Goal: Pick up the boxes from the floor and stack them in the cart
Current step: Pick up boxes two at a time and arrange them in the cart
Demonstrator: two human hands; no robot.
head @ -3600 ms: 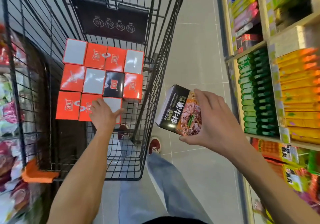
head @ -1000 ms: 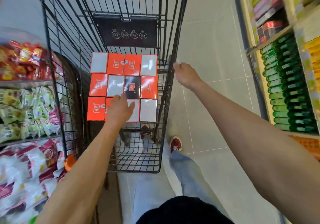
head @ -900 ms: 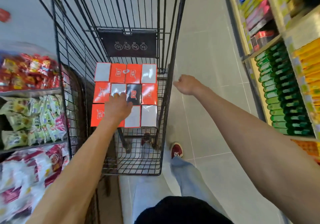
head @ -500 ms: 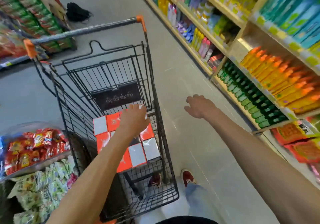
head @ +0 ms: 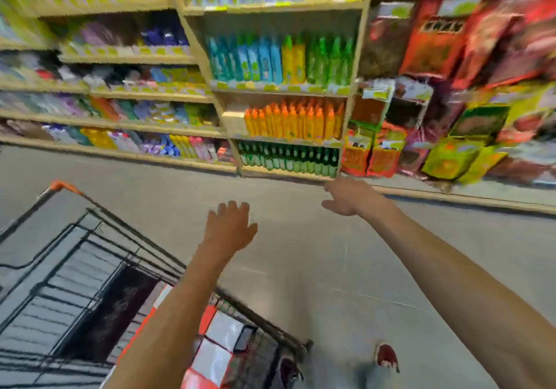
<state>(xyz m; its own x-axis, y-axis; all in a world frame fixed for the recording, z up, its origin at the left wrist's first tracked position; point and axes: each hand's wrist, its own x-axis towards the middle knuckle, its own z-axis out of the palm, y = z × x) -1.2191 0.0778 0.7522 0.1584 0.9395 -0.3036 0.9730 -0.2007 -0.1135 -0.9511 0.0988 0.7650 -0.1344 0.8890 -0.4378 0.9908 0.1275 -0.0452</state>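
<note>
At the lower left stands a black wire shopping cart (head: 90, 271), seen at a slant and blurred, with an orange cap (head: 61, 184) on the end of its handle bar and a dark placard (head: 117, 313) hanging on its inner flap. The boxes (head: 224, 333) lie low in the cart basket, packed side by side with orange and white faces turned up and partly hidden behind the left forearm; how many there are cannot be told. The left hand (head: 230, 226) is raised beyond the cart's rim over the grey tiled floor (head: 301, 256), back toward the camera, fingers straight and spread, holding nothing and touching nothing. Behind it, across the aisle, a wooden shelf unit (head: 350, 87) carries rows of blue, yellow and green bottles (head: 279, 60) on one level, orange bottles (head: 293, 119) on the level below and dark green bottles (head: 288, 158) on the bottom level just above the floor. The right hand (head: 346, 197) is stretched out farther, near the foot of that shelf unit, palm down, fingers loosely extended and empty. Below the right arm, near the bottom edge, a dark red shoe (head: 388, 357) rests on the floor just beside the corner of the cart. At the far right hang red and green snack packets (head: 469, 135), too smeared to read.
</note>
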